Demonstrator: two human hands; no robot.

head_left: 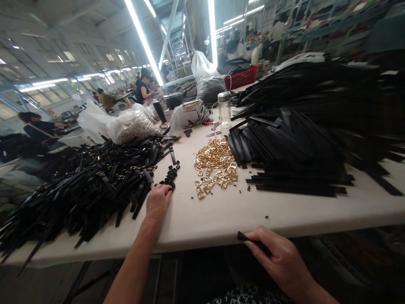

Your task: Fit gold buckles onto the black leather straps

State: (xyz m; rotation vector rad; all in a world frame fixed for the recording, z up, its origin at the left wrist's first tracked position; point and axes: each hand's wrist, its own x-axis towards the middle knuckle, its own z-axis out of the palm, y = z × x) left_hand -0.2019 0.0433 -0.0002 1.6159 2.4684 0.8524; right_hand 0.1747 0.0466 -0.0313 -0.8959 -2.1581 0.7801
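My left hand (159, 199) reaches to the near end of a small pile of black loops (172, 171). Its fingers are bent together around a small black loop at the pile's edge, and the fingertips are partly hidden. Just off the table's front edge, my right hand (278, 255) pinches a black strap (243, 237) between thumb and fingers. One end of the strap sticks out to the left; the rest runs into the palm, out of sight. Gold buckles (217, 158) lie heaped in the middle, between the loops and the bare straps.
Black straps with gold buckles (104, 181) cover the left of the table (202, 223). Plain black straps (294, 147) are stacked on the right. A glass jar (224, 112), plastic bags (134, 122) and a red basket (242, 77) stand behind. Other people work farther back.
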